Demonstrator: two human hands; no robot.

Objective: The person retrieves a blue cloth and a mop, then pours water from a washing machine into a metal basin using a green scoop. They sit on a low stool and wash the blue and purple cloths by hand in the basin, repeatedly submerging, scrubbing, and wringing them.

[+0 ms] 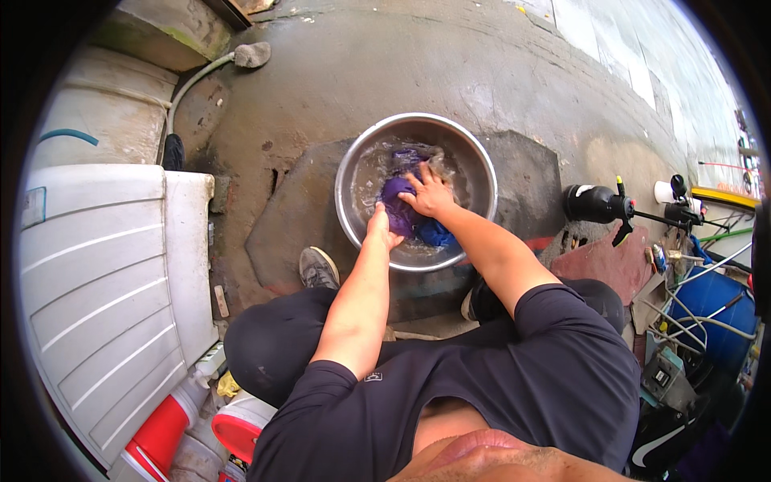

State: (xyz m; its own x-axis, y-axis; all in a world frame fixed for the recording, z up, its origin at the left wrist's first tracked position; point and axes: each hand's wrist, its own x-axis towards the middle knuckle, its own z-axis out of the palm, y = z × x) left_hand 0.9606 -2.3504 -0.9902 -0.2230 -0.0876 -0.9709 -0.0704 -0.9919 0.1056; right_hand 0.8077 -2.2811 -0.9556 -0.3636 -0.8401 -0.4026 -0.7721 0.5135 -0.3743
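Observation:
A round stainless steel basin stands on the ground before me, with water in it. Inside lies a wet purple cloth, partly in the water. My left hand holds the cloth at its near left side, thumb up along the edge. From the right, my right hand rests on the cloth with its fingers spread; the fingertips are slightly blurred. Blue fabric shows below my right wrist. A greyish-brown piece of fabric lies beyond the right fingers. Whether these are separate pieces I cannot tell.
A flat dark slab lies under the basin on wet concrete. To the left stands a white ribbed plastic cabinet, with a hose behind it. On the right are a black pump sprayer, a reddish board and a blue drum.

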